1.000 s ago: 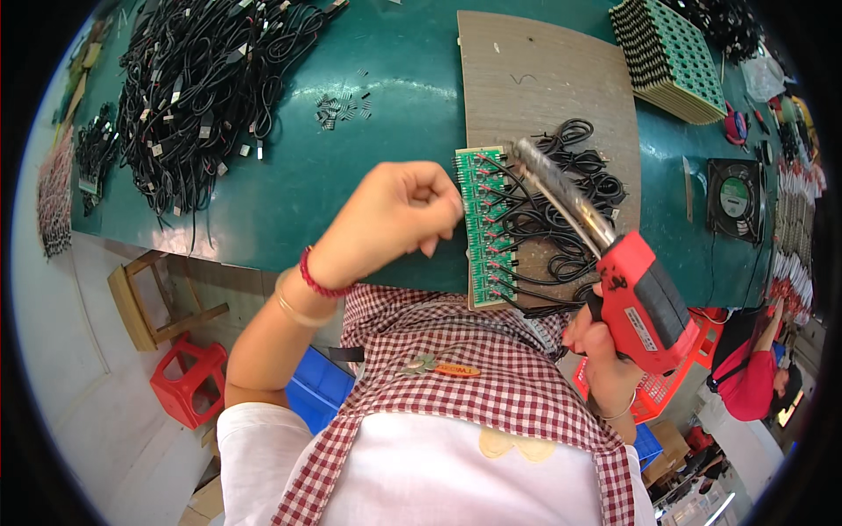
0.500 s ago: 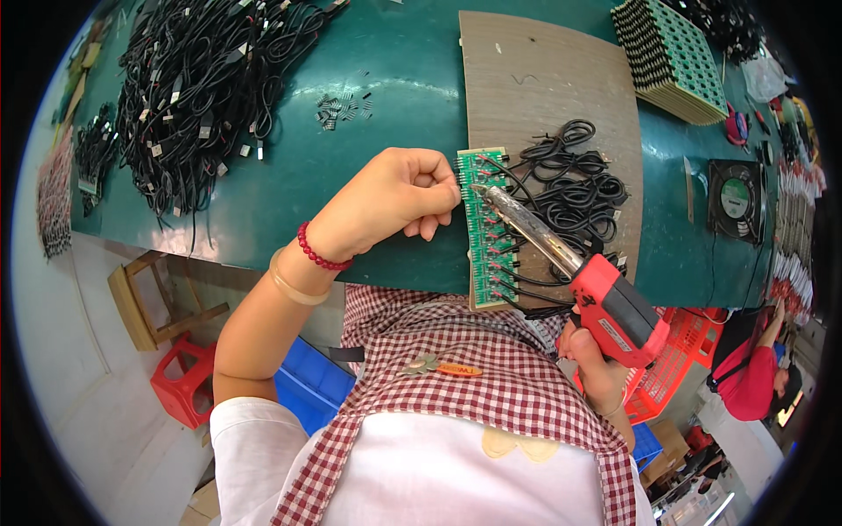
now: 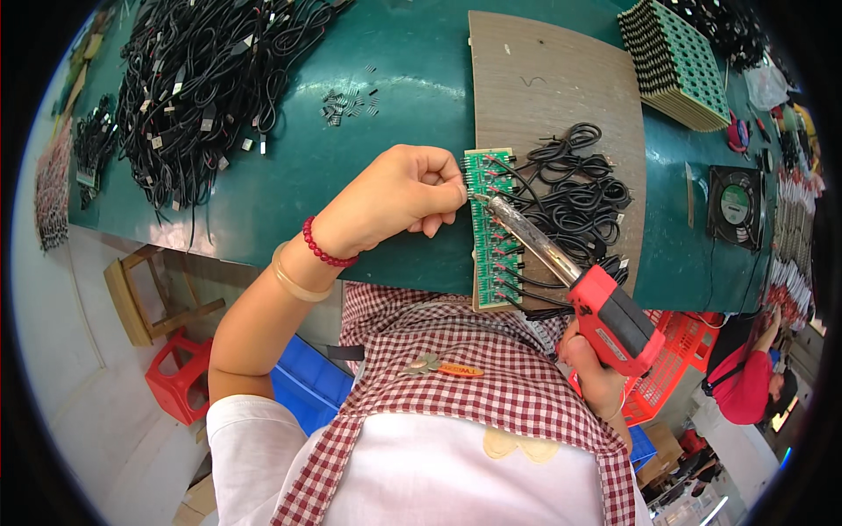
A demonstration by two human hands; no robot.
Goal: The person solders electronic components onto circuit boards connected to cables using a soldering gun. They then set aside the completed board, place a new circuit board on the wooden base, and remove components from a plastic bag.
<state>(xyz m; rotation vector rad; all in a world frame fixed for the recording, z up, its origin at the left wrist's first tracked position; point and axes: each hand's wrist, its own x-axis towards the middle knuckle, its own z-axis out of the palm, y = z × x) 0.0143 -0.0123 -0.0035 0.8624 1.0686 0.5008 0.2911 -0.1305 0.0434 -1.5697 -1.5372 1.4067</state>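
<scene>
A narrow strip of green circuit boards (image 3: 494, 263) lies along the left edge of a brown wooden board (image 3: 553, 79). Black cables (image 3: 574, 206) run off its right side in coiled bundles. My left hand (image 3: 408, 195) is closed in a pinch at the strip's left edge; whatever sits between its fingertips is too small or hidden to make out. My right hand (image 3: 598, 375) grips a red and black soldering gun (image 3: 618, 320) from below. Its metal barrel slants up to the left, and the tip is at the boards beside my left fingertips.
A large heap of black cables (image 3: 210, 96) covers the table's left part, with small black pin pieces (image 3: 346, 107) scattered near it. Stacked green panels (image 3: 680, 66) and a black fan (image 3: 735, 206) stand at right. Below are a red stool (image 3: 175, 381) and a red basket (image 3: 675, 359).
The soldering gun's tip has shifted slightly nearer to me along the strip. My left hand keeps its pinch at the same edge. The whole view has moved a little.
</scene>
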